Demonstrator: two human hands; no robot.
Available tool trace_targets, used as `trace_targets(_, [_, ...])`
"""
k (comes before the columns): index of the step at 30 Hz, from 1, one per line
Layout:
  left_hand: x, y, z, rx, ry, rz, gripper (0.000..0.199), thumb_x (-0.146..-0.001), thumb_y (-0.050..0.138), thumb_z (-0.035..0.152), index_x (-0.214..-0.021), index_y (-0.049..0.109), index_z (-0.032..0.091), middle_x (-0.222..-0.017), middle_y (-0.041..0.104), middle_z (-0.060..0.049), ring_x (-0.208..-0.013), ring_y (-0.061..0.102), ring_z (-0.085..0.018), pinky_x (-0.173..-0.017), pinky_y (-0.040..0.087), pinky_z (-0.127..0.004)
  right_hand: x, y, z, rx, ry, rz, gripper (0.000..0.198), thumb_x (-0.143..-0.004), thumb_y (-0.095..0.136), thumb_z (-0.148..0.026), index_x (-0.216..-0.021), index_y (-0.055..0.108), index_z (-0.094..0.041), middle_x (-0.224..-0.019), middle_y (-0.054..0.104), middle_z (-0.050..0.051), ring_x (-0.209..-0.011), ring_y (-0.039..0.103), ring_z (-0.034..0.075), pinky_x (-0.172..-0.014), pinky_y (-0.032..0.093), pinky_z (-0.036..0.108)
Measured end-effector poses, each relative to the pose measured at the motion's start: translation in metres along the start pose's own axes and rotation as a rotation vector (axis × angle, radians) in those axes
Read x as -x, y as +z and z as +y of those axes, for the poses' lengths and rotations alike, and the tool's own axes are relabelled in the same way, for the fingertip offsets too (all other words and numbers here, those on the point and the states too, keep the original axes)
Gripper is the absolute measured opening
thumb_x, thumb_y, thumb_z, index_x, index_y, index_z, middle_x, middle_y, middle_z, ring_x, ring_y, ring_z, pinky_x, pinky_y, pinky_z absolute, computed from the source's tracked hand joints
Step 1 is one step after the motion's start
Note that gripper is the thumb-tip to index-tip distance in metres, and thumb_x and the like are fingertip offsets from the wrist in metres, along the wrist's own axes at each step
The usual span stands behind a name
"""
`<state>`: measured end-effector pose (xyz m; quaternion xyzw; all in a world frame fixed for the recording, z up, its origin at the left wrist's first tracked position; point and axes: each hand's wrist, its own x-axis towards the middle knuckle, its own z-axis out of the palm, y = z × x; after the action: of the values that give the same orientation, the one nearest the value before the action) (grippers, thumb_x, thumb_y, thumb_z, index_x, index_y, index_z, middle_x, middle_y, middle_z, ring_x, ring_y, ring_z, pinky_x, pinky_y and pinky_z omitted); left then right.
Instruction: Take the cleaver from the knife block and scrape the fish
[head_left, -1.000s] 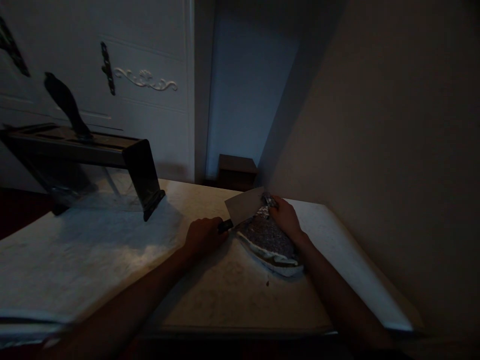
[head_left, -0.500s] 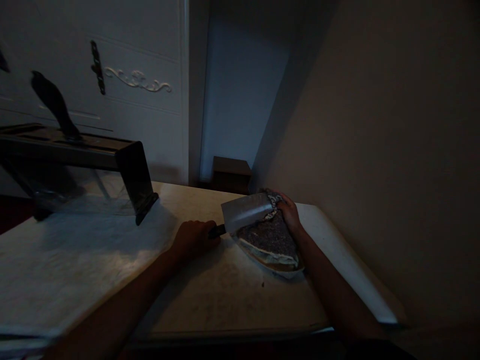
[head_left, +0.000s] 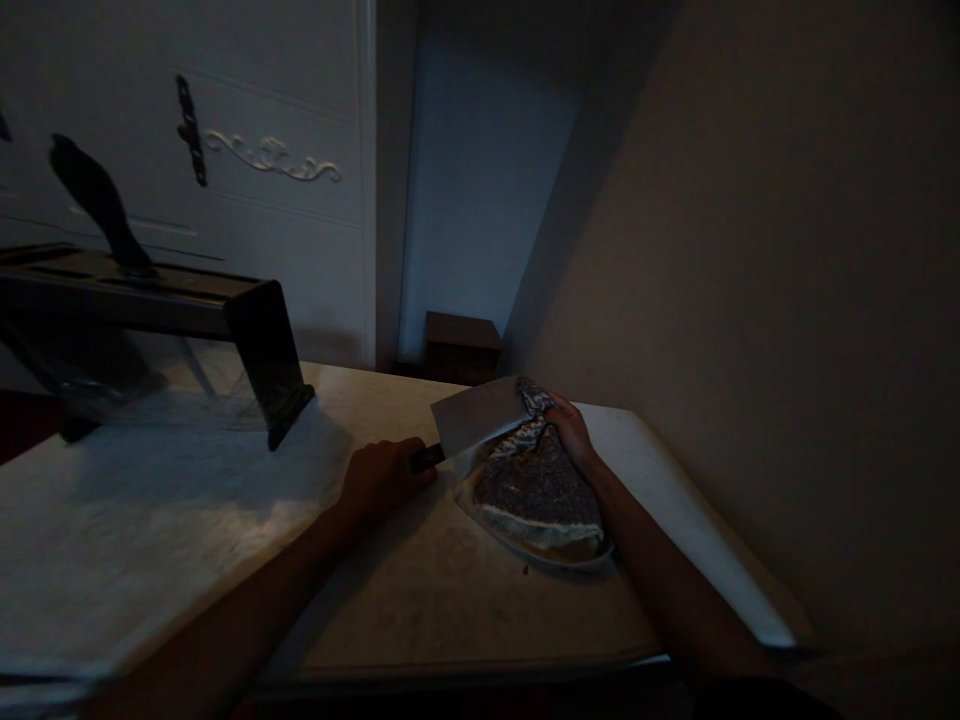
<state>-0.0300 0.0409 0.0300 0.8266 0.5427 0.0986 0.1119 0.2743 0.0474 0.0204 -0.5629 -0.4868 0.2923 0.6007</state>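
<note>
The left hand (head_left: 386,475) clasps a broad, silver-bladed, black-handled cleaver (head_left: 476,418), now slightly further left, its flat side exposed; the right hand (head_left: 571,435) bunches dark-grey, pale-edged cloth (head_left: 540,485) at its far end, over the pale bench (head_left: 420,590)

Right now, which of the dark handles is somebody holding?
The handle of the broad blade, in the left hand. The tall handle above the black frame and the door handle are untouched.
</note>
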Motion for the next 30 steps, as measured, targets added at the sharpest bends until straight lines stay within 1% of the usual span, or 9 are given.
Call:
trace_targets(5, [-0.002, 0.0, -0.003, 0.116, -0.071, 0.031, 0.029, -0.082, 0.049, 0.043, -0.09, 0.069, 0.023, -0.084, 0.072, -0.007, -0.076, 0.066, -0.023, -0.061, 0.037, -0.028, -0.001, 0.004, 0.007, -0.012, -0.03, -0.017, 0.034, -0.057, 0.06, -0.029, -0.087, 0.074, -0.023, -0.088, 0.075, -0.001, -0.088, 0.064, 0.023, -0.086, 0.047, 0.035])
trace_targets(9, [-0.006, 0.003, -0.007, 0.147, -0.09, 0.063, 0.031, -0.082, 0.049, 0.045, -0.09, 0.069, 0.022, -0.083, 0.072, -0.007, -0.076, 0.066, -0.023, -0.061, 0.036, -0.028, 0.002, 0.009, 0.008, -0.022, 0.006, -0.06, 0.031, -0.057, 0.061, -0.028, -0.085, 0.073, -0.022, -0.082, 0.073, -0.002, -0.08, 0.063, 0.022, -0.081, 0.047, 0.033])
trace_targets(12, [-0.006, 0.005, -0.008, 0.143, -0.086, 0.075, 0.032, -0.083, 0.049, 0.045, -0.089, 0.069, 0.022, -0.082, 0.072, -0.007, -0.075, 0.066, -0.023, -0.061, 0.036, -0.028, 0.004, 0.013, 0.007, -0.007, 0.004, -0.08, 0.032, -0.058, 0.061, -0.029, -0.088, 0.072, -0.022, -0.084, 0.073, -0.001, -0.083, 0.063, 0.022, -0.083, 0.047, 0.034])
trace_targets(19, [-0.008, 0.005, -0.007, 0.177, -0.107, 0.092, 0.029, -0.084, 0.05, 0.043, -0.091, 0.069, 0.021, -0.085, 0.073, -0.007, -0.078, 0.066, -0.021, -0.063, 0.037, -0.027, 0.007, 0.02, 0.006, -0.007, 0.001, -0.107, 0.032, -0.06, 0.063, -0.032, -0.09, 0.072, -0.022, -0.092, 0.074, 0.0, -0.089, 0.064, 0.023, -0.089, 0.047, 0.036])
trace_targets(22, [-0.008, 0.005, -0.005, 0.183, -0.083, 0.098, 0.031, -0.086, 0.049, 0.043, -0.094, 0.068, 0.021, -0.087, 0.073, -0.007, -0.078, 0.067, -0.021, -0.064, 0.039, -0.028, 0.013, 0.031, 0.003, -0.022, -0.01, -0.136, 0.032, -0.062, 0.066, -0.033, -0.092, 0.072, -0.023, -0.091, 0.074, -0.001, -0.089, 0.064, 0.023, -0.088, 0.047, 0.035])
trace_targets(25, [-0.007, 0.006, -0.002, 0.188, -0.03, 0.069, 0.031, -0.087, 0.048, 0.043, -0.097, 0.067, 0.021, -0.087, 0.073, -0.007, -0.078, 0.067, -0.021, -0.064, 0.04, -0.028, 0.025, 0.046, -0.002, -0.064, 0.014, -0.174, 0.031, -0.064, 0.069, -0.037, -0.092, 0.07, -0.023, -0.088, 0.073, -0.001, -0.083, 0.063, 0.021, -0.082, 0.048, 0.032])
trace_targets(28, [-0.007, 0.009, 0.002, 0.187, 0.01, 0.056, 0.03, -0.088, 0.049, 0.043, -0.098, 0.066, 0.021, -0.088, 0.073, -0.007, -0.08, 0.067, -0.021, -0.065, 0.04, -0.027, 0.039, 0.062, -0.008, -0.09, 0.054, -0.265, 0.028, -0.067, 0.072, -0.044, -0.085, 0.069, -0.022, -0.078, 0.07, -0.001, -0.072, 0.061, 0.018, -0.071, 0.048, 0.029])
trace_targets(30, [-0.007, 0.011, 0.004, 0.181, 0.016, 0.063, 0.03, -0.088, 0.049, 0.043, -0.098, 0.065, 0.021, -0.088, 0.073, -0.006, -0.081, 0.067, -0.021, -0.066, 0.04, -0.027, 0.048, 0.072, -0.011, -0.12, 0.065, -0.341, 0.028, -0.069, 0.072, -0.046, -0.083, 0.069, -0.022, -0.076, 0.069, -0.002, -0.069, 0.06, 0.017, -0.068, 0.047, 0.028])
